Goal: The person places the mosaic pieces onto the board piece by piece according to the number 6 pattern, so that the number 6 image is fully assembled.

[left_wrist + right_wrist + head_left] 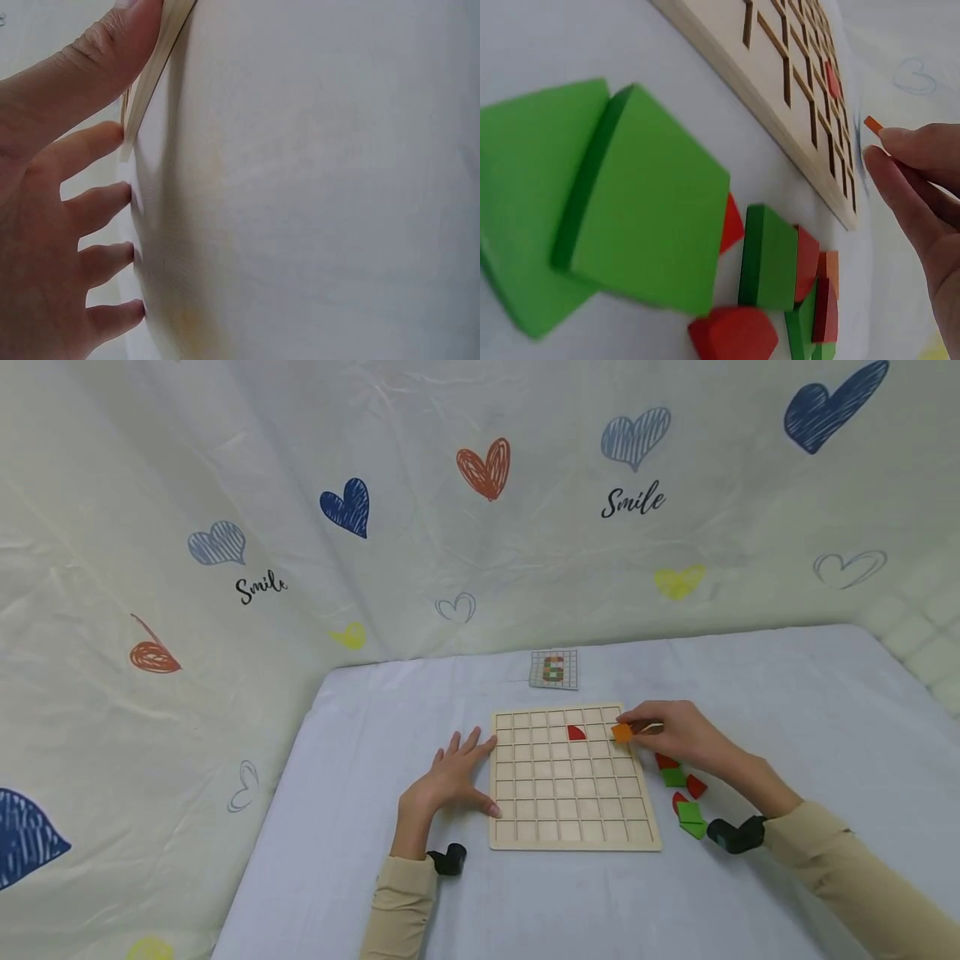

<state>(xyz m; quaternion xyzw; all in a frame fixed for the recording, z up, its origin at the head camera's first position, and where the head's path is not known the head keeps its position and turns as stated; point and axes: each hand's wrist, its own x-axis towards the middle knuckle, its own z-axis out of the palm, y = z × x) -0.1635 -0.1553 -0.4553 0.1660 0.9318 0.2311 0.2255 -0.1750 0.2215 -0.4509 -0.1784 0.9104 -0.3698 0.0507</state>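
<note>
A wooden grid board point(555, 788) lies flat on the table, with one red quarter-circle piece point(576, 733) set in a cell of an upper row. My right hand point(686, 735) pinches an orange block point(622, 732) between thumb and finger, over the board's upper right edge. In the right wrist view a corner of that orange block point(873, 124) sticks out past the fingertips. My left hand point(450, 777) rests at the board's left edge, fingers spread and straight; in the left wrist view its thumb point(112, 45) touches the board's side point(154, 82).
Right of the board lie loose green blocks point(690, 814) and red pieces point(696, 787), some overlapping. A pattern card point(553, 670) with a small coloured grid picture lies behind the board. A white curtain point(408, 560) printed with hearts hangs behind the table.
</note>
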